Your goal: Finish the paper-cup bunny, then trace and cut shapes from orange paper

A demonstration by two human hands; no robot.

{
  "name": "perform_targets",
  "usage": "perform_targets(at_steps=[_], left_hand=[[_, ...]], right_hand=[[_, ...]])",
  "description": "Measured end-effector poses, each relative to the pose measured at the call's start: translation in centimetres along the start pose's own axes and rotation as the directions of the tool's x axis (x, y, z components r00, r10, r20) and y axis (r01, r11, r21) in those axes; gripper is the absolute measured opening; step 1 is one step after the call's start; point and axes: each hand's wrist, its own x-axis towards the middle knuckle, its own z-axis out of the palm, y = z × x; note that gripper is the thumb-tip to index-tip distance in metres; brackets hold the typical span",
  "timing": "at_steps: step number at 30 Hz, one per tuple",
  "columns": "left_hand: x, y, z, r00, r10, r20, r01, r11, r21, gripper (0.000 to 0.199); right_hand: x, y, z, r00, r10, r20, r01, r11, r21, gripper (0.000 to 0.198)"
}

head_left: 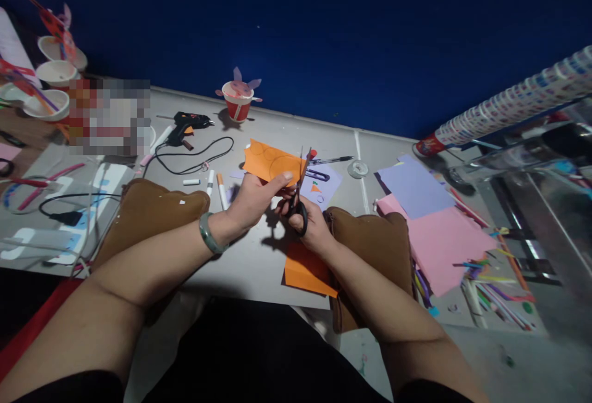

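Note:
My left hand (254,201) pinches a piece of orange paper (268,161) with circles drawn on it, thumb on top. My right hand (312,223) is wrapped round the black handles of a pair of scissors (298,203), whose blades point away from me. The blades stand apart at the paper's right edge; whether they touch it I cannot tell. Below my hands lies a larger orange sheet (308,270), partly under the right brown cushion. A utility knife (318,174), a pen (332,159) and small scraps rest on purple paper beyond the scissors.
Brown cushions (152,218) (370,243) lie under both forearms. A glue gun (187,126) with its cord, markers (222,190) and a decorated paper cup (238,104) are behind. At right are tape (357,169), purple paper (414,187), pink paper (448,243) and stacked cups (509,98).

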Motion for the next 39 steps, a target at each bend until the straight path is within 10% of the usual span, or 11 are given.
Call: perform_targets(at_steps=[39], left_hand=[[0.18, 0.22, -0.24, 0.997, 0.045, 0.065, -0.046, 0.999, 0.026, 0.035]], right_hand=[[0.03, 0.1, -0.31, 0.998, -0.059, -0.028, 0.059, 0.998, -0.016, 0.063]])
